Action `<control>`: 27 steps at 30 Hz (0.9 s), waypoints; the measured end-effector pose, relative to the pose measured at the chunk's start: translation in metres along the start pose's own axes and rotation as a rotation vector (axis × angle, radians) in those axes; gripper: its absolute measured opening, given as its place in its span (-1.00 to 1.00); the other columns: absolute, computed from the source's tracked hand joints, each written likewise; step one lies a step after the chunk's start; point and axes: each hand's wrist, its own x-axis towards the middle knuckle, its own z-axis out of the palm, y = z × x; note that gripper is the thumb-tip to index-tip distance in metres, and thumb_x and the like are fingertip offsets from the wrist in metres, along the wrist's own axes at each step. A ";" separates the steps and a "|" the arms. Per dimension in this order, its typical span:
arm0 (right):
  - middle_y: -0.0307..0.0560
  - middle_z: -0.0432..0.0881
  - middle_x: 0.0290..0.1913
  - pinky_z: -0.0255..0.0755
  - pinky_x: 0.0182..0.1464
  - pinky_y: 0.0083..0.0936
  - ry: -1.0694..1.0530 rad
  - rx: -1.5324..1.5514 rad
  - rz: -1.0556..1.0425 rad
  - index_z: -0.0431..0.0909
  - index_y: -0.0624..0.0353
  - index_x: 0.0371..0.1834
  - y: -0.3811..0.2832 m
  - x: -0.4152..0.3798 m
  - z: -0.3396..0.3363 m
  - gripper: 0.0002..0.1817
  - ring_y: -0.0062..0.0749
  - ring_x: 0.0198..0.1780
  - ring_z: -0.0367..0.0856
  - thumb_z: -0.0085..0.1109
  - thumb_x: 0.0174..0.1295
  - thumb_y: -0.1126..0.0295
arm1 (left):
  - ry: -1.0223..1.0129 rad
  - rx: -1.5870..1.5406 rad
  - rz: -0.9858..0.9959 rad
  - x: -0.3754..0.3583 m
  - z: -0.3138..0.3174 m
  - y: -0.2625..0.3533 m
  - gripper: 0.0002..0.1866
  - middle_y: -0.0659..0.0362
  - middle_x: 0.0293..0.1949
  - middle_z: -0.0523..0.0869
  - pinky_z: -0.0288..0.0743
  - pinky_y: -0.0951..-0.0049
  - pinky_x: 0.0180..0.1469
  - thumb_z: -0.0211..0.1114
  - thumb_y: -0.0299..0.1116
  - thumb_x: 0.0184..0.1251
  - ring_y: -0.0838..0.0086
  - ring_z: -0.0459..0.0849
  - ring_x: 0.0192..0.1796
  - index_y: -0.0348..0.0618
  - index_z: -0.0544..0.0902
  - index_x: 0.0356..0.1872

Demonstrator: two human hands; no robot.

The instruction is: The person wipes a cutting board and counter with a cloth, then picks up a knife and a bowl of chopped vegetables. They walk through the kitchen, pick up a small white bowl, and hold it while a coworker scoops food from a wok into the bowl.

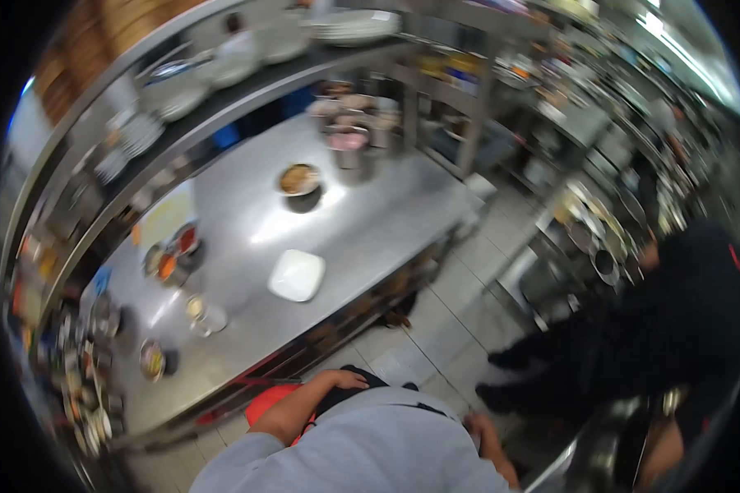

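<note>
My left hand point(348, 380) rests at the front of my waist against dark cloth. Its fingers lie fairly flat, and I see nothing in them. Down by my right side hangs my right hand point(475, 424), small and blurred, so its fingers cannot be made out. In front of me is a steel counter point(230, 279). A white square plate point(297, 275) lies near its front edge, apart from both hands. Farther back stands a bowl of brownish food point(298, 179).
Metal containers point(350, 140) cluster at the counter's back end. Small bowls of red and orange food point(177, 255) sit at left. Stacked plates point(353, 27) fill the shelf above. A person in black point(649, 320) stands close on my right, beside a station with pans point(592, 238).
</note>
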 end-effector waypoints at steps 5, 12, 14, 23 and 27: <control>-0.12 0.55 -0.60 0.39 -0.63 -0.44 0.227 -0.147 -0.248 0.53 0.21 -0.43 -0.134 -0.045 -0.019 -0.75 -0.44 -0.65 0.49 0.11 0.14 0.21 | -0.173 -0.226 0.129 0.046 0.004 -0.032 -0.37 0.04 0.17 0.49 0.16 0.40 0.30 -0.03 0.12 0.32 0.27 0.36 0.26 -0.24 0.46 0.16; -0.17 0.59 -0.50 0.40 -0.59 -0.50 0.262 0.259 -0.208 0.55 0.05 -0.22 -0.186 -0.105 0.051 -0.82 -0.52 -0.57 0.51 0.10 0.15 0.29 | -0.189 -0.310 -0.360 0.078 -0.080 -0.031 -0.68 0.14 -0.51 0.64 0.50 0.40 -0.59 0.14 -0.05 0.28 0.42 0.58 -0.61 -0.11 0.55 -0.41; -0.18 0.59 -0.49 0.41 -0.58 -0.51 0.312 0.301 -0.197 0.56 0.07 -0.23 -0.165 -0.131 0.080 -0.83 -0.52 -0.56 0.52 0.09 0.16 0.30 | -0.123 -0.224 -0.342 0.078 -0.102 -0.021 -0.70 0.15 -0.51 0.63 0.48 0.42 -0.60 0.13 -0.08 0.29 0.42 0.56 -0.62 -0.12 0.54 -0.41; 0.04 0.60 -0.55 0.47 -0.53 -0.23 0.569 0.273 0.221 0.60 0.22 -0.54 0.048 -0.201 0.231 -0.78 -0.16 -0.60 0.58 0.07 0.08 0.30 | -0.060 -0.082 -0.123 0.141 -0.090 0.019 -0.76 0.16 -0.42 0.62 0.44 0.46 -0.61 0.10 -0.22 0.29 0.47 0.52 -0.61 -0.12 0.56 -0.16; 0.04 0.61 -0.54 0.46 -0.59 -0.29 0.600 0.651 0.345 0.58 0.28 -0.54 0.064 -0.249 0.294 -0.74 -0.21 -0.61 0.58 0.04 0.09 0.30 | -0.201 0.128 -0.039 0.164 -0.048 0.055 -0.75 0.17 -0.39 0.64 0.47 0.40 -0.53 0.15 -0.18 0.25 0.45 0.55 -0.55 -0.10 0.57 -0.17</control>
